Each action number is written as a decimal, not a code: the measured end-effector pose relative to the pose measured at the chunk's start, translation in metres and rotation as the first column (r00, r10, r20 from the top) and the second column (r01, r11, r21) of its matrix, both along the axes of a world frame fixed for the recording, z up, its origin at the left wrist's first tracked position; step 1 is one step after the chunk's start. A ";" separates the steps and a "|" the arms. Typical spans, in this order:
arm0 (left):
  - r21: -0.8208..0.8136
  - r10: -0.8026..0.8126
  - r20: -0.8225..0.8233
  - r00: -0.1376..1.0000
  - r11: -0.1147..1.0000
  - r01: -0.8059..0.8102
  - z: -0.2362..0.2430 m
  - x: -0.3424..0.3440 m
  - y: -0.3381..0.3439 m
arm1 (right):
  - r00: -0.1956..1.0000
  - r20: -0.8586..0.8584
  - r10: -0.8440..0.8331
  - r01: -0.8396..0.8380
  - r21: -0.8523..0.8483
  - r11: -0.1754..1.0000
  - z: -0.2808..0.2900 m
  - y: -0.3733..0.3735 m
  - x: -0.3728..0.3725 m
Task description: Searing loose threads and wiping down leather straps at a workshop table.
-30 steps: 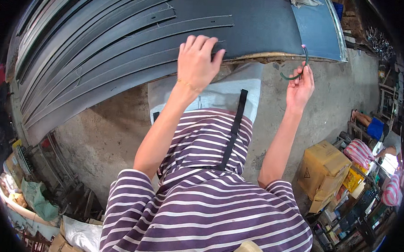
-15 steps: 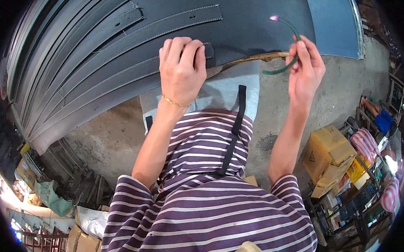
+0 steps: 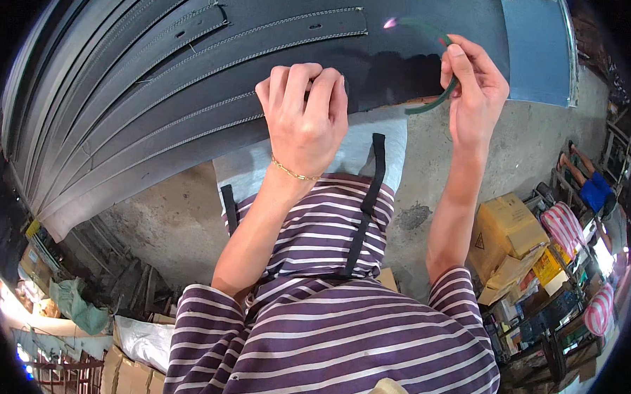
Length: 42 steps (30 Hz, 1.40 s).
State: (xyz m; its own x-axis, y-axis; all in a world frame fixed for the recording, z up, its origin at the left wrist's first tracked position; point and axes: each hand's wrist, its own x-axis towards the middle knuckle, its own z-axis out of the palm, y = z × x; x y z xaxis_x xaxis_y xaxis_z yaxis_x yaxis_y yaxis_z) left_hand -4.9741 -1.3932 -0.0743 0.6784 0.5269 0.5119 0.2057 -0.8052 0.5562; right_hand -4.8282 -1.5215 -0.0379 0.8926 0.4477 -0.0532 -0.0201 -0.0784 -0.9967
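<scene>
At upper right, the right hand (image 3: pixel 478 91) pinches a curved, glowing-tipped green tube (image 3: pixel 433 104); at upper center, the left hand (image 3: pixel 306 119) curls over a dark stitched strip (image 3: pixel 213 121), its grip unclear.

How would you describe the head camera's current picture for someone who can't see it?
A person's right hand holds a curved green tube with a pinkish glow at one tip, while the left hand, fingers curled, is over the nearest of several dark stitched strips on a dark table. The person wears a striped shirt.
</scene>
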 end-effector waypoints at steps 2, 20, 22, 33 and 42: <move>-0.008 -0.002 -0.009 1.000 1.000 0.002 0.002 0.000 0.000 | 1.000 0.005 0.020 -0.020 -0.018 1.000 0.000 0.003 0.001; -0.045 -0.033 -0.074 0.997 0.999 0.030 0.004 -0.002 0.001 | 0.920 0.232 0.315 -0.249 -0.272 0.929 -0.006 0.014 -0.004; -0.044 -0.035 -0.069 0.997 0.999 0.032 0.003 -0.004 0.002 | 0.937 0.201 0.285 -0.243 -0.213 0.947 -0.007 0.016 -0.005; -0.099 0.017 0.036 0.999 0.995 -0.014 0.015 -0.045 0.030 | 0.998 0.014 0.065 -0.065 -0.027 0.998 -0.007 0.008 -0.002; -0.040 -0.010 -0.036 0.999 0.999 0.008 0.003 -0.052 0.034 | 0.971 0.179 0.155 -0.112 -0.232 0.966 -0.005 0.015 -0.008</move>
